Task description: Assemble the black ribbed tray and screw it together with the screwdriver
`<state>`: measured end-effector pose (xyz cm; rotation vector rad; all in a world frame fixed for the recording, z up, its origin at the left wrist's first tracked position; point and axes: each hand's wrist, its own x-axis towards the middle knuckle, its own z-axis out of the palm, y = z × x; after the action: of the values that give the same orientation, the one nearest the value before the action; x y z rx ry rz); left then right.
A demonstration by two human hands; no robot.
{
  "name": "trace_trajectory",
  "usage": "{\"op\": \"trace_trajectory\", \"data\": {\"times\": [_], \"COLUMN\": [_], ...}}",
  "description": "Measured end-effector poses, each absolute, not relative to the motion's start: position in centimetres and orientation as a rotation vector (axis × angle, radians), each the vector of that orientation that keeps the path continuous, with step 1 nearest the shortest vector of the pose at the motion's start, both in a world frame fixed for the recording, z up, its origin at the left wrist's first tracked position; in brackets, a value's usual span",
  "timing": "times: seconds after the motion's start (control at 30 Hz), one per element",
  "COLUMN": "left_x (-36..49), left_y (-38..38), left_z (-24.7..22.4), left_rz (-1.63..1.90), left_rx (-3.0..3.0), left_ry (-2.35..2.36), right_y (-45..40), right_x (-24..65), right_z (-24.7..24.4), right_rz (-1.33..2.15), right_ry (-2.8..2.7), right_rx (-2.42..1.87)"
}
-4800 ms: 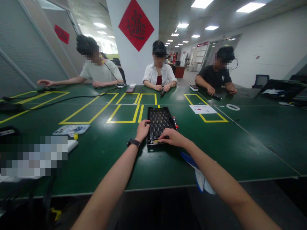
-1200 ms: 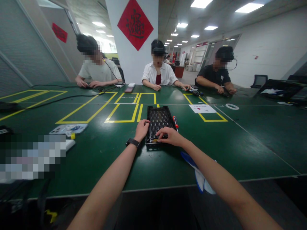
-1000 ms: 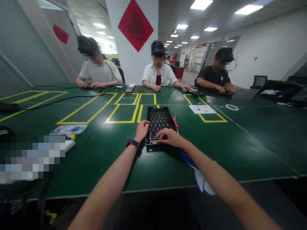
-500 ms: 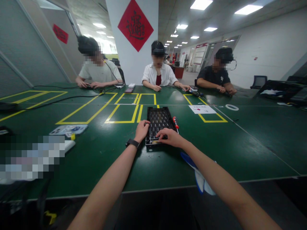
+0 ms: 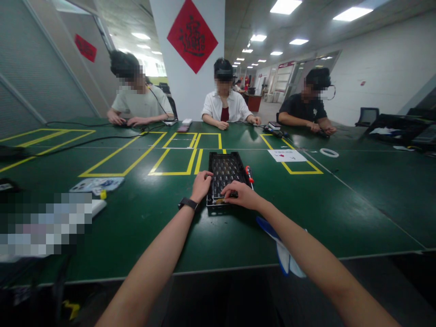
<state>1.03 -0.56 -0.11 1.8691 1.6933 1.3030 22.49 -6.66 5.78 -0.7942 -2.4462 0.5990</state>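
Observation:
A black rectangular case (image 5: 225, 167) lies on the green table in front of me, its inside lined with rows of small metal bits. My left hand (image 5: 202, 185) grips the case's left edge, thumb and fingers bent around the side. Over the near right part of the case, my right hand (image 5: 241, 194) has its fingers closed in a pinch; whatever is between them is too small or hidden to name. Just under those fingertips a brownish strip (image 5: 220, 200) shows at the near end. A red-handled screwdriver (image 5: 250, 175) lies against the case's right side.
Blue-and-white gloves (image 5: 283, 254) hang over the near table edge below my right forearm. To the left lies a phone (image 5: 97, 185). A paper sheet (image 5: 287, 156) and a roll of tape (image 5: 329, 153) are farther right. Three people sit across the table.
My right fingers have shifted very slightly at the near end of the case; my left hand stays put. The person opposite has drawn one hand back from a dark item on the table.

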Motion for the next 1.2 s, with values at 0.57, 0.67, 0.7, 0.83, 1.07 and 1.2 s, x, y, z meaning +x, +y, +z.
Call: {"op": "trace_trajectory", "data": {"times": [0.57,0.67,0.7,0.83,1.07,1.2], "left_x": [1.11,1.15,1.15,1.08,1.03,1.06], "left_y": [-0.71,-0.76,-0.74,-0.5,-0.33,-0.39], "left_z": [0.11,0.24,0.23,0.01,-0.26,-0.25], "left_rz": [1.293,1.293,1.297,1.292,1.308,1.295], "left_rx": [1.834,1.831,1.832,1.845,1.849,1.838], "left_ry": [1.701,1.7,1.699,1.694,1.688,1.701], "right_y": [-6.63,-6.59,-6.58,-6.49,-6.19,-6.07], "right_x": [22.53,22.61,22.61,22.49,22.35,22.4], "right_z": [5.88,5.84,5.83,5.87,5.72,5.42], "right_rz": [0.63,0.632,0.63,0.594,0.357,0.299], "right_ry": [-2.48,-2.504,-2.509,-2.526,-2.593,-2.593], "right_rx": [-0.798,-0.818,-0.819,-0.794,-0.809,-0.89]}}
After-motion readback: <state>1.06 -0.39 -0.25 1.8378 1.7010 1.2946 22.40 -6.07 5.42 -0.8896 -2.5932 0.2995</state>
